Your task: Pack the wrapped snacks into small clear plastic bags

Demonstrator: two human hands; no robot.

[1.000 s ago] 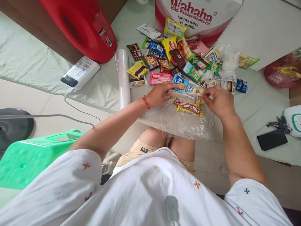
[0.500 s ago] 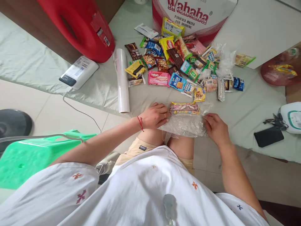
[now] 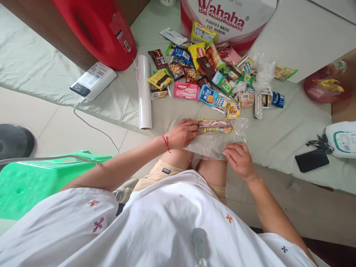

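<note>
Two slim wrapped snack bars [image 3: 215,125], one brownish and one yellow, lie side by side on a sheet of clear plastic wrap [image 3: 208,144] at the front edge of the cloth-covered surface. My left hand [image 3: 183,134], with a red string on its wrist, has its fingers closed at the bars' left end, over the wrap's left side. My right hand [image 3: 239,159] pinches the near edge of the wrap toward its right corner. The sheet is crinkled and hangs partly over my lap. A roll of plastic wrap [image 3: 145,96] lies to the left.
Behind the bars spreads a pile of packaged snacks [image 3: 205,70], against a Wahaha water carton [image 3: 222,22]. At left stand a red jug [image 3: 102,33] and a white device [image 3: 94,79] with a cable. A black phone [image 3: 312,160] and keys [image 3: 321,142] lie at right.
My right hand has moved left and nearer to me along the wrap, from its right side to its near edge. My left hand stays by the bars' left end.
</note>
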